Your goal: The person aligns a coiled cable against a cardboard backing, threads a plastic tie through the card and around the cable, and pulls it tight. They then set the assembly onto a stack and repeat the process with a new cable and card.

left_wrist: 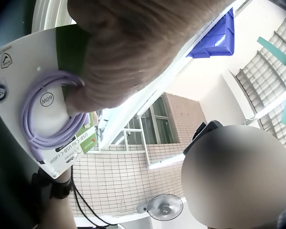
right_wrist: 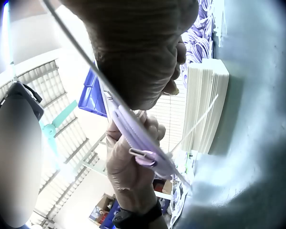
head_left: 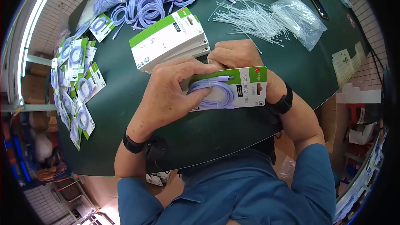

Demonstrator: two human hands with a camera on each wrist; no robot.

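A green and white card [head_left: 252, 93] with a coiled lilac cable [head_left: 225, 96] on its face lies across the two hands. My left hand [head_left: 166, 91] grips its left end, the thumb pressed on the coil; the left wrist view shows that hand [left_wrist: 128, 57] over the coil [left_wrist: 31, 114]. Behind the card's upper edge, my right hand [head_left: 237, 54] has its fingers curled, close to the left fingertips. A thin white tie [right_wrist: 200, 119] sticks out from behind the card in the right wrist view. What the right fingers pinch is partly hidden.
A stack of cards [head_left: 166, 37] stands just beyond the hands. Loose lilac cables [head_left: 154, 0] are heaped at the back, white ties [head_left: 254, 21] and a plastic bag of ties [head_left: 300, 21] at the back right. Carded cables [head_left: 85, 87] pile up at the left edge.
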